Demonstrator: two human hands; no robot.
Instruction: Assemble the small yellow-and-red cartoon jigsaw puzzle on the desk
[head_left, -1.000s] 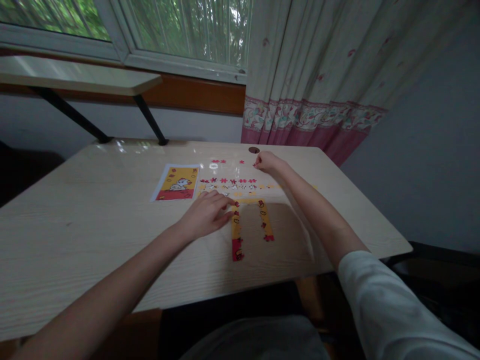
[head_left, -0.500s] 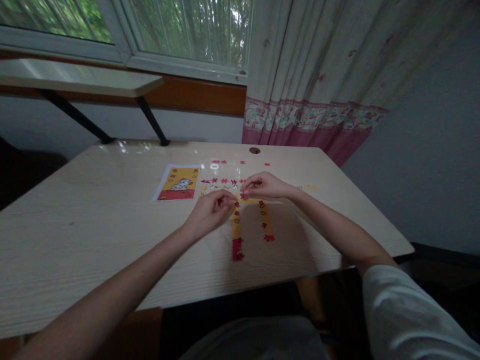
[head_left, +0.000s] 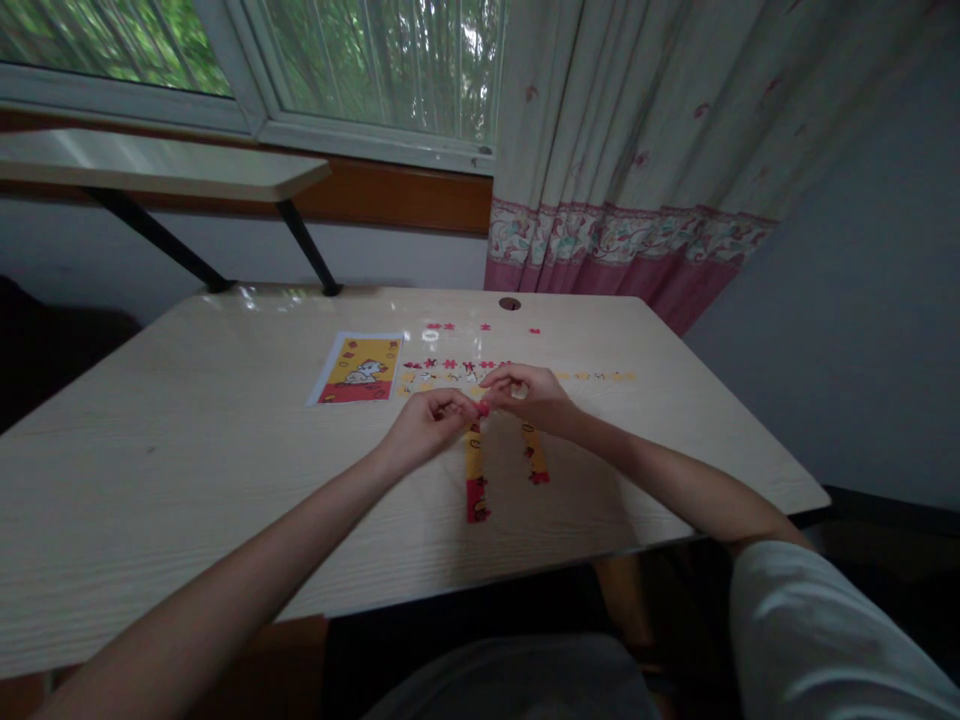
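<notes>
A small red puzzle piece is between the fingertips of both hands, above the partly joined puzzle. My left hand has thumb and fingers pinched at its left side. My right hand pinches it from the right, and its fingers hide part of the piece. Below the hands, a joined yellow-and-red puzzle strip runs toward the desk's front edge. A second, shorter strip lies to its right. The top of the puzzle, where the strips begin, is mostly covered by my hands.
A printed reference picture of a white animal on yellow and red lies left of the pieces. Loose red pieces and yellow pieces lie in rows beyond my hands. A raised shelf stands at the back left; a cable hole is at the back edge.
My right hand has come down and nearer with the red puzzle piece. My left fingertips have moved slightly right and now meet at the piece.
</notes>
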